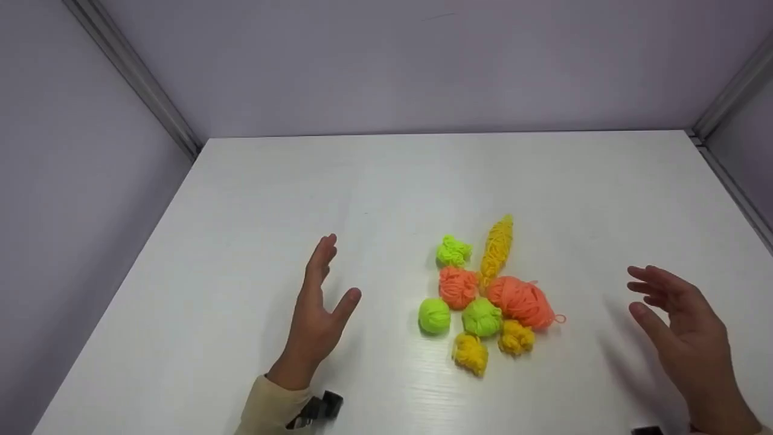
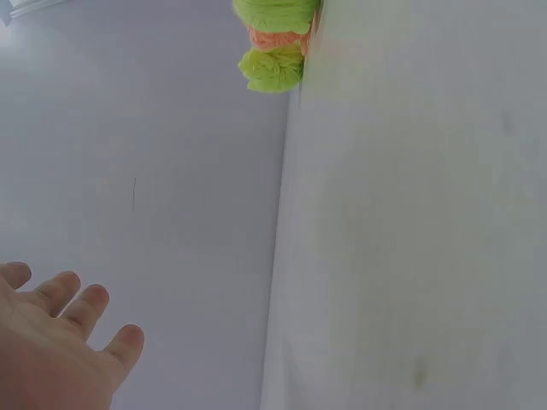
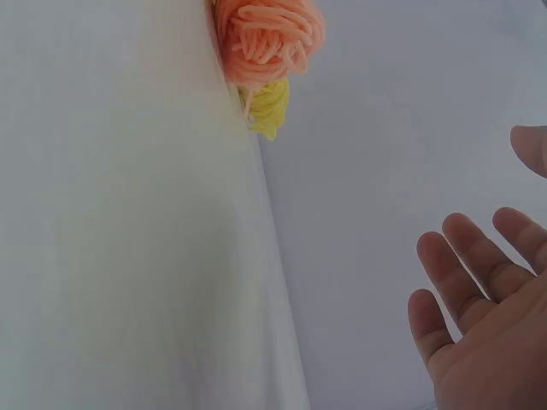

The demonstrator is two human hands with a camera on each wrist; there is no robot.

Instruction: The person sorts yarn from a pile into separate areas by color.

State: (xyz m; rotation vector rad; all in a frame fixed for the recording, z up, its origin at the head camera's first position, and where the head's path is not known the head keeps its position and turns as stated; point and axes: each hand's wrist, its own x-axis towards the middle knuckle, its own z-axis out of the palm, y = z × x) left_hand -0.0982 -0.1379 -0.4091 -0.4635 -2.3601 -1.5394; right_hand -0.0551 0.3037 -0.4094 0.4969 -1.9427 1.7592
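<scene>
Left hand: We see the person's left hand [image 1: 315, 323] left of centre in the head view, raised with fingers straight and thumb spread. It holds nothing.
Right hand: We find the right hand [image 1: 691, 332] at the lower right, fingers relaxed and slightly bent, thumb apart, also gripping nothing.
Yarn: Eight bundles lie on the white table [image 1: 272, 199], clustered just right of the frame's centre, between the hands and apart from both.
Green yarn: A small loose bundle [image 1: 453, 251] sits at the cluster's upper left, a round ball [image 1: 435, 315] at its left edge, and another green ball [image 1: 482, 317] near its middle.
Orange yarn: We see a compact orange ball [image 1: 458, 287] left of the middle and a longer orange skein [image 1: 522, 302] on the right, a small loop sticking out from its right end.
Yellow yarn: A tapered yellow bundle [image 1: 498, 244] points to the top of the frame; two small yellow clumps, one lower [image 1: 470, 354] and one farther right [image 1: 516, 338], lie along the bottom.
Progress: The bundles are already close together, colours mixed, and neither hand is working on any. We cannot tell whether the handling is yet to begin or complete, so what is left stays uncertain.
</scene>
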